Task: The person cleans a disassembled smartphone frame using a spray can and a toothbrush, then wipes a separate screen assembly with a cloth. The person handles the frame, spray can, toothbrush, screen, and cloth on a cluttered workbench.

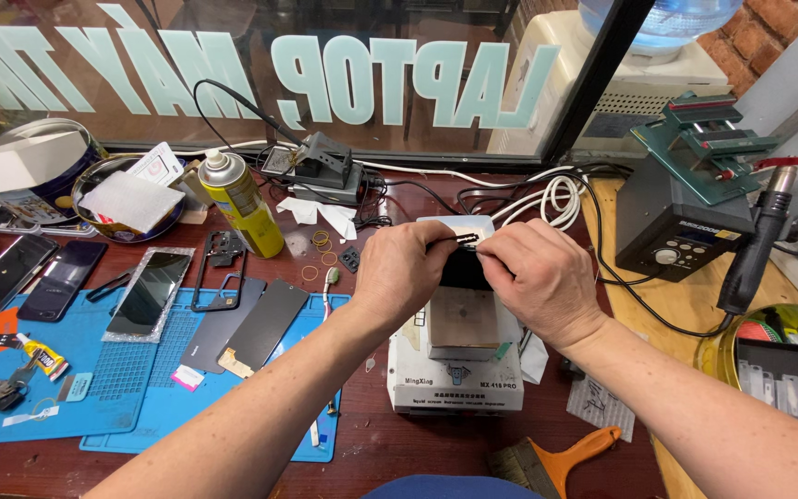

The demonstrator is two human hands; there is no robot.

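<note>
Both hands, left hand (405,268) and right hand (536,273), pinch a thin black flex strip (462,239) over the white heating machine (455,370); likely fragile, best held by its ends.

Pale block lettering (325,79) spans the window behind; a dark phone screen (149,291) lies left on a blue mat (94,388); a yellow spray can (242,205) stands nearby.

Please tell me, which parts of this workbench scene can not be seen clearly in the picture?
- Head view: the small thin black part, pinched between the left hand and right hand, is mostly covered by fingertips.
- The dark phone on the white heating machine lies largely under both hands.
- The orange-handled brush is cut off by the bottom edge.
- The blue water bottle is cropped by the top edge.
</note>
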